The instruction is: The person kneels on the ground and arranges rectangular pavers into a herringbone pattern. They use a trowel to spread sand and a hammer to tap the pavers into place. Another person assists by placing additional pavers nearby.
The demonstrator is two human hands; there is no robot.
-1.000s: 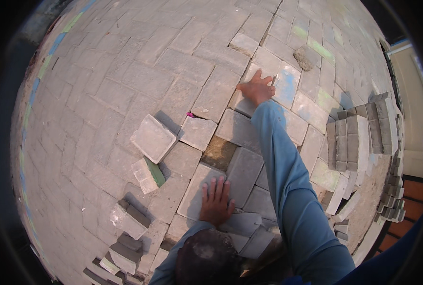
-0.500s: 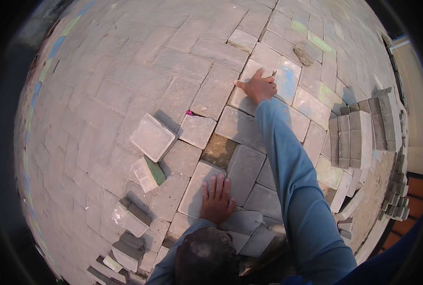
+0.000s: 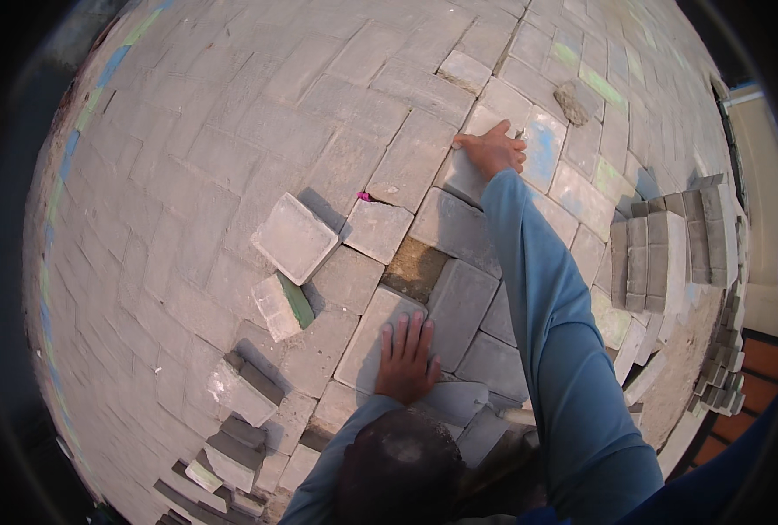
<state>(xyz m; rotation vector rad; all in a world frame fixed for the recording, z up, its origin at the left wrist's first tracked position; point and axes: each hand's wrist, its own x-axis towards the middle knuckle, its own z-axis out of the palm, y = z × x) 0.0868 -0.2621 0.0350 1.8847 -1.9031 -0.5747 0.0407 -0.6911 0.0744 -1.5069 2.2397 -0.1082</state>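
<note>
My left hand point(image 3: 408, 360) lies flat on a grey paving block point(image 3: 373, 337), fingers stretched forward. Ahead of its fingertips is a square gap point(image 3: 415, 268) in the paving, with brown sandy soil at the bottom. Farther off and to the right, my right hand point(image 3: 496, 150) rests on a pale paving block point(image 3: 463, 178), its thumb out to the left and the fingers partly bent. Beside those fingers is a paving block with blue paint point(image 3: 542, 149). A smaller cut block point(image 3: 377, 229) borders the gap on the left, a bit of pink material point(image 3: 365, 197) at its far edge.
A loose paving block point(image 3: 295, 238) and a green-sided piece point(image 3: 282, 306) lie on the paving to the left. More block pieces point(image 3: 231, 455) are at the lower left. Stacked blocks point(image 3: 669, 249) stand at right. A rough lump point(image 3: 571, 103) lies beyond my right hand.
The view has shifted slightly, so the paving sits a little farther right in the picture. Both hands stay on the same blocks.
</note>
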